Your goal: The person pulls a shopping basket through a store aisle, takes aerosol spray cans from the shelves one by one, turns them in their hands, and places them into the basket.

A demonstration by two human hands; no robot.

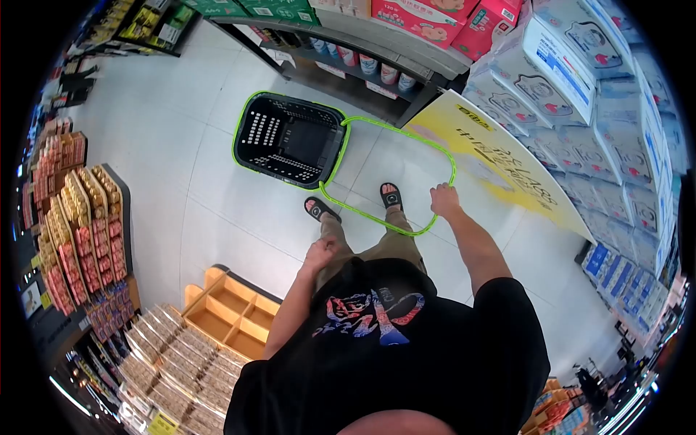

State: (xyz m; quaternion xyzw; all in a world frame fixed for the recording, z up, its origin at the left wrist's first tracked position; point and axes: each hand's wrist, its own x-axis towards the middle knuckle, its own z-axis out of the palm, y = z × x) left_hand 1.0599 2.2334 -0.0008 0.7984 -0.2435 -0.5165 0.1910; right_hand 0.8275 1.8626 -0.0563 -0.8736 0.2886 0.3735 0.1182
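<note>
A black shopping basket [261, 129] with a bright green rim rests on the pale tiled floor in front of my feet. Its perforated walls and bare inside are visible. A long green loop handle [415, 233] stretches from the basket back toward me. My right hand [444, 197] has its fingers wrapped round the right end of this loop. Beside my left thigh hangs my left hand [321, 252], its fingers curled in and no object showing in it. It is apart from the basket and the handle.
A yellow-and-white sign board [500, 163] fronts stacked white packages [573, 80] on the right. Ahead stands a dark shelf [341, 72] with cans and red boxes [417, 22]. To the left are a curved snack rack [87, 232], a wooden divided bin [235, 308] and bagged goods [185, 362].
</note>
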